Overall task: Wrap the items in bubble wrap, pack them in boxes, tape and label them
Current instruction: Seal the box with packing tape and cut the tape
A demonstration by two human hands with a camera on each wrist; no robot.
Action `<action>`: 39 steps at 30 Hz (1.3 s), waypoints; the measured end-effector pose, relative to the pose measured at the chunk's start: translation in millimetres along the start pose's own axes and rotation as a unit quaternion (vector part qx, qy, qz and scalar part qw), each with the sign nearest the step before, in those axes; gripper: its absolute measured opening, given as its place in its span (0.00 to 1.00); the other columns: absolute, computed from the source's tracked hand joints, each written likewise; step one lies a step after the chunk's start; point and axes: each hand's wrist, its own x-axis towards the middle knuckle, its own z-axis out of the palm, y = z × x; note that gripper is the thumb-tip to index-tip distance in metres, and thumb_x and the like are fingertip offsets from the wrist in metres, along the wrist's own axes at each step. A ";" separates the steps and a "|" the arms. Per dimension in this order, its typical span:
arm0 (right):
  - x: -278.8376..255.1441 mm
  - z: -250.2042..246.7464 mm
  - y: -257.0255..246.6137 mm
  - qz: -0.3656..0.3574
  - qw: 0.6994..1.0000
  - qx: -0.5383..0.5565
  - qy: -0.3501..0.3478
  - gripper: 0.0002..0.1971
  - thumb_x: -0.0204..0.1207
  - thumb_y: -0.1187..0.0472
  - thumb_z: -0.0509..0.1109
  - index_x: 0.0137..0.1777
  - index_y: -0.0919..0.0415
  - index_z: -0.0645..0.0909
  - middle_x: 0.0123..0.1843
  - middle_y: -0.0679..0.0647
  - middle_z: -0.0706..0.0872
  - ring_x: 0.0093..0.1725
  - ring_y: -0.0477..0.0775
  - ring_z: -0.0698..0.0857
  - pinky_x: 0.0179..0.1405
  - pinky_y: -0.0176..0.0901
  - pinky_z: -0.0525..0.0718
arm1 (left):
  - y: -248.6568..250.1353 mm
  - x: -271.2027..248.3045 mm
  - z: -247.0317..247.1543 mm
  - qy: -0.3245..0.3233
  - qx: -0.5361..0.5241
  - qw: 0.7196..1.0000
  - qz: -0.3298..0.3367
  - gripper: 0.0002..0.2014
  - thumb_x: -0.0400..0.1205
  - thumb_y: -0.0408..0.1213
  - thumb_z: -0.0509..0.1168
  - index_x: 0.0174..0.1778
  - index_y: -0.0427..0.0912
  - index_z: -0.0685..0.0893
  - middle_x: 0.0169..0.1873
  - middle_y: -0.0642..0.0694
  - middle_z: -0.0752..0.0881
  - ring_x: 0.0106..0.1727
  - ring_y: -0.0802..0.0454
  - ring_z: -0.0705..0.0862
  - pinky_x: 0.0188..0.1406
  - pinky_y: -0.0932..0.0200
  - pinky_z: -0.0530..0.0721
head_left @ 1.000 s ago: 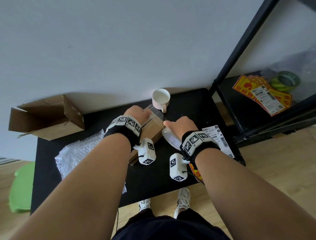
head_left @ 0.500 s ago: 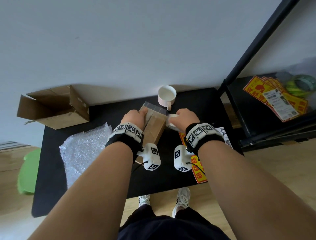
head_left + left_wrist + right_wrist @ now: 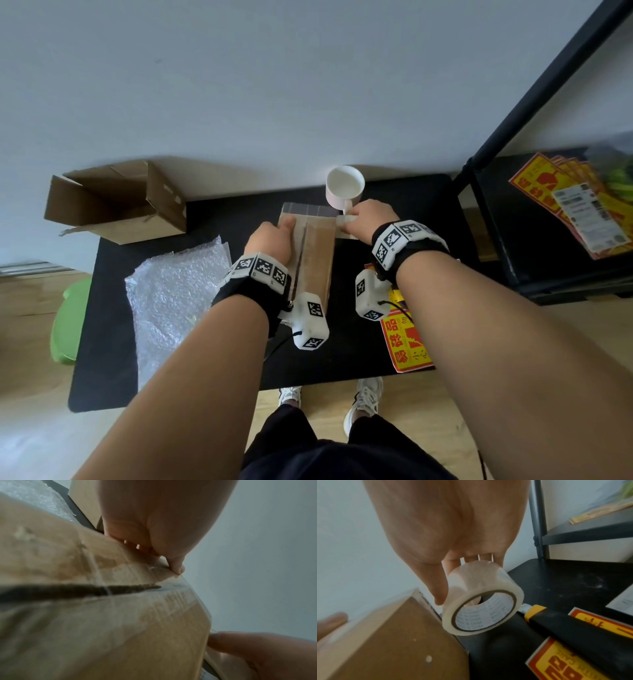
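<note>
Matt cardboard box [image 3: 317,246], glossy clear tape roll [image 3: 481,601], black matt table [image 3: 219,219]

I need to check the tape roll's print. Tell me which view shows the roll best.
The right wrist view: the tape roll fills its middle, core print readable, gripped by the right hand. The head view shows only a sliver beside that hand; the left wrist view shows none of it.
</note>
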 end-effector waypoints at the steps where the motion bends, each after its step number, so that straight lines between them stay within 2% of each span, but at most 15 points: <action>1: 0.5 -0.3 0.6 -0.004 1.000 0.015 0.003 0.19 0.74 0.44 0.67 0.55 0.56 0.87 0.55 0.59 0.86 0.57 0.63 0.83 0.57 0.52 0.83 | 1.3 -3.0 -0.2 0.009 -0.009 1.000 -0.008 0.31 0.87 0.59 0.51 0.70 0.34 0.74 0.65 0.35 0.81 0.65 0.36 0.80 0.52 0.51 0.72; 5: -3.3 2.6 3.7 -0.028 0.996 0.072 0.051 0.13 0.72 0.53 0.70 0.52 0.58 0.87 0.54 0.59 0.86 0.57 0.63 0.82 0.58 0.54 0.84 | 17.3 -17.8 -0.1 0.076 -0.018 0.997 -0.017 0.27 0.87 0.51 0.57 0.72 0.32 0.67 0.72 0.33 0.73 0.70 0.33 0.75 0.61 0.46 0.74; 8: -8.7 -0.7 11.1 -0.034 0.988 0.123 0.088 0.11 0.74 0.58 0.70 0.54 0.58 0.87 0.57 0.58 0.86 0.58 0.60 0.84 0.58 0.54 0.84 | 27.7 -24.2 2.7 0.168 0.057 0.982 0.061 0.19 0.84 0.39 0.59 0.67 0.32 0.69 0.67 0.34 0.73 0.68 0.36 0.73 0.62 0.46 0.73; 10: -12.9 -6.5 20.4 -0.029 0.980 0.146 0.134 0.12 0.77 0.62 0.67 0.57 0.57 0.87 0.60 0.58 0.85 0.60 0.60 0.83 0.61 0.52 0.82 | 33.2 -27.1 7.4 0.202 0.088 0.969 0.110 0.18 0.82 0.36 0.60 0.66 0.32 0.69 0.67 0.35 0.72 0.67 0.37 0.72 0.62 0.49 0.73; 12: -16.8 -11.6 32.9 -0.012 0.971 0.167 0.173 0.15 0.79 0.65 0.64 0.62 0.58 0.85 0.64 0.60 0.83 0.64 0.61 0.82 0.64 0.52 0.81 | 39.4 -31.1 15.1 0.188 0.061 0.973 0.122 0.26 0.81 0.42 0.65 0.70 0.33 0.66 0.70 0.35 0.70 0.70 0.38 0.71 0.67 0.49 0.72; 14: -20.6 -12.1 47.7 0.012 0.967 0.172 0.189 0.17 0.79 0.67 0.62 0.65 0.58 0.84 0.66 0.60 0.82 0.66 0.62 0.81 0.65 0.53 0.80 | 44.2 -34.9 24.0 0.151 0.019 0.983 0.106 0.43 0.76 0.54 0.69 0.78 0.34 0.59 0.72 0.35 0.68 0.73 0.37 0.69 0.74 0.47 0.68; 16: -24.0 -7.4 62.1 0.035 0.968 0.166 0.186 0.18 0.79 0.67 0.62 0.67 0.58 0.82 0.66 0.60 0.83 0.66 0.61 0.81 0.65 0.52 0.80 | 46.1 -35.8 33.4 0.134 0.023 0.987 0.085 0.55 0.71 0.63 0.70 0.83 0.35 0.51 0.74 0.35 0.67 0.75 0.36 0.68 0.78 0.45 0.65; 18: -27.9 0.3 75.2 0.059 0.970 0.160 0.174 0.17 0.80 0.66 0.63 0.67 0.58 0.81 0.66 0.59 0.83 0.65 0.61 0.82 0.63 0.51 0.81 | 46.3 -34.4 40.4 0.144 0.054 0.986 0.070 0.58 0.69 0.66 0.68 0.85 0.36 0.48 0.73 0.35 0.68 0.74 0.36 0.69 0.78 0.44 0.64; 23: -31.7 21.9 100.8 0.118 0.980 0.098 0.123 0.16 0.81 0.60 0.66 0.68 0.62 0.79 0.66 0.62 0.81 0.64 0.64 0.81 0.58 0.51 0.80 | 49.4 -32.6 45.3 0.160 0.088 0.982 0.053 0.56 0.70 0.66 0.64 0.85 0.37 0.47 0.70 0.35 0.70 0.72 0.35 0.70 0.76 0.45 0.63; 27: -32.1 38.9 106.0 0.140 0.986 0.073 0.052 0.24 0.76 0.50 0.75 0.67 0.61 0.76 0.63 0.60 0.82 0.61 0.61 0.83 0.51 0.49 0.81 | 51.3 -33.1 47.3 0.170 0.100 0.979 0.056 0.53 0.72 0.62 0.64 0.85 0.36 0.47 0.69 0.33 0.71 0.71 0.35 0.70 0.75 0.45 0.63; 30: -31.1 49.2 103.1 0.133 0.990 0.050 0.019 0.27 0.74 0.49 0.77 0.67 0.61 0.74 0.62 0.60 0.82 0.59 0.61 0.84 0.52 0.51 0.83 | 50.8 -31.4 49.2 0.175 0.109 0.977 0.057 0.52 0.72 0.61 0.64 0.84 0.36 0.48 0.69 0.33 0.71 0.71 0.34 0.71 0.75 0.44 0.63; 35: -29.7 50.1 98.4 0.139 0.990 0.026 0.010 0.27 0.75 0.52 0.76 0.70 0.61 0.70 0.64 0.61 0.80 0.62 0.63 0.82 0.50 0.50 0.79 | 51.4 -30.4 51.0 0.174 0.125 0.975 0.055 0.52 0.73 0.61 0.64 0.84 0.36 0.48 0.70 0.32 0.70 0.71 0.34 0.70 0.75 0.44 0.64; 39: -31.2 39.4 91.9 0.151 0.986 0.072 0.022 0.21 0.79 0.51 0.67 0.65 0.64 0.74 0.60 0.62 0.82 0.56 0.63 0.83 0.53 0.53 0.82 | 50.0 -31.4 48.9 0.173 0.111 0.977 0.062 0.53 0.73 0.63 0.64 0.85 0.36 0.48 0.71 0.33 0.70 0.72 0.35 0.70 0.76 0.45 0.64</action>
